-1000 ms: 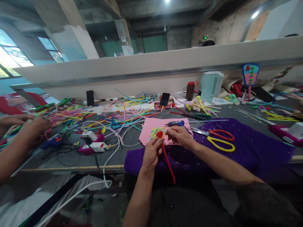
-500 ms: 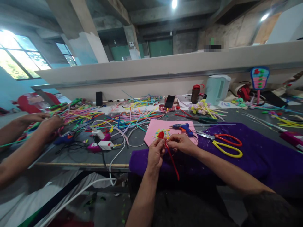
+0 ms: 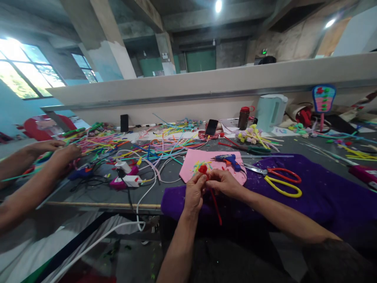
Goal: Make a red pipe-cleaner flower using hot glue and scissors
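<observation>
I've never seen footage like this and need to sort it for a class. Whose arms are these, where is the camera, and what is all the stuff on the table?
The camera sits on a person's head, looking down at their own hands. Their left hand and right hand together pinch a red pipe cleaner with a curled top. Behind lie a pink sheet, a blue glue gun, scissors, a purple cloth and loose coloured pipe cleaners. The arms at far left belong to another person.

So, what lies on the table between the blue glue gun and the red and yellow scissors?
In the head view, only purple cloth lies between the blue glue gun and the red and yellow scissors.
</observation>
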Demonstrator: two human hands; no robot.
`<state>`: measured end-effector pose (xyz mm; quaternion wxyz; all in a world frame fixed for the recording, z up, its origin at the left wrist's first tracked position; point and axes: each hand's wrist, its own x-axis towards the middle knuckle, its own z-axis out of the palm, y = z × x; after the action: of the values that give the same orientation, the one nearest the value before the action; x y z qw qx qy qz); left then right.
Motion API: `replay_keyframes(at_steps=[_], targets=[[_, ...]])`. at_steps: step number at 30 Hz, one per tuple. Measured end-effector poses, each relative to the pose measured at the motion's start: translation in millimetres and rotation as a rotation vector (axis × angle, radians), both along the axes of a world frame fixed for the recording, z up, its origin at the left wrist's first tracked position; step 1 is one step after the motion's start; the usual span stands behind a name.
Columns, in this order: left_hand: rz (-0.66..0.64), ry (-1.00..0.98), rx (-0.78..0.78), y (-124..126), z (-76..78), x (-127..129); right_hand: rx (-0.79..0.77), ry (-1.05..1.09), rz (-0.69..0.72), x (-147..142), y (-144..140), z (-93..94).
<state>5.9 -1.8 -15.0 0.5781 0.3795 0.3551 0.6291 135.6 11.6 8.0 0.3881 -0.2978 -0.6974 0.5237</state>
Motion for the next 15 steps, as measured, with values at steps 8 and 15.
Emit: replay_keyframes(at_steps=[8, 15], targets=[[-0.010, -0.047, -0.043, 1.0, 1.4, -0.8, 0.139, -0.098, -0.087, 1.4, 1.5, -4.2], [0.005, -0.027, -0.060, 1.8, 3.3, -2.1, 0.174, -0.148, -0.085, 1.7, -0.7, -3.4]])
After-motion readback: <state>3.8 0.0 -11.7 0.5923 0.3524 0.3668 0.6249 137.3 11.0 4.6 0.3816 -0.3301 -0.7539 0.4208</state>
